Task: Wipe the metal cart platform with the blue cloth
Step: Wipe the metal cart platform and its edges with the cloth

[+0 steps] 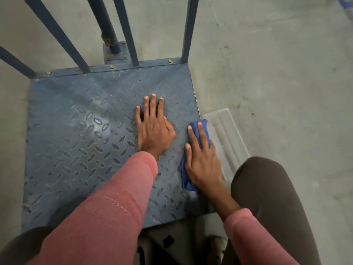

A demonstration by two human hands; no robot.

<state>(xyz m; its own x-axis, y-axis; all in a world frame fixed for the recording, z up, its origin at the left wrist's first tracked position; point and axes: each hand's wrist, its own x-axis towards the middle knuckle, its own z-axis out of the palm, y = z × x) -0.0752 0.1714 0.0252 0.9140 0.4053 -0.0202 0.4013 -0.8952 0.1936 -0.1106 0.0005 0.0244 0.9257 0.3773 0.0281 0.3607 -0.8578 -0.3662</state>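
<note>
The metal cart platform [80, 131] is a blue-grey checker plate lying flat below me. My left hand [153, 129] rests flat on it right of the middle, fingers straight and spread. My right hand [202, 159] presses the blue cloth [203, 125] against the plate close to its right edge, fingers straight over it. The cloth is bunched under the palm, showing past the fingertips and below the wrist [186, 180].
Blue upright bars [131, 35] and a bolted post [112, 43] rise from the platform's far edge. A clear plastic tray [227, 138] lies on the concrete floor [277, 73] beside the right edge. My right knee [267, 197] is just behind it.
</note>
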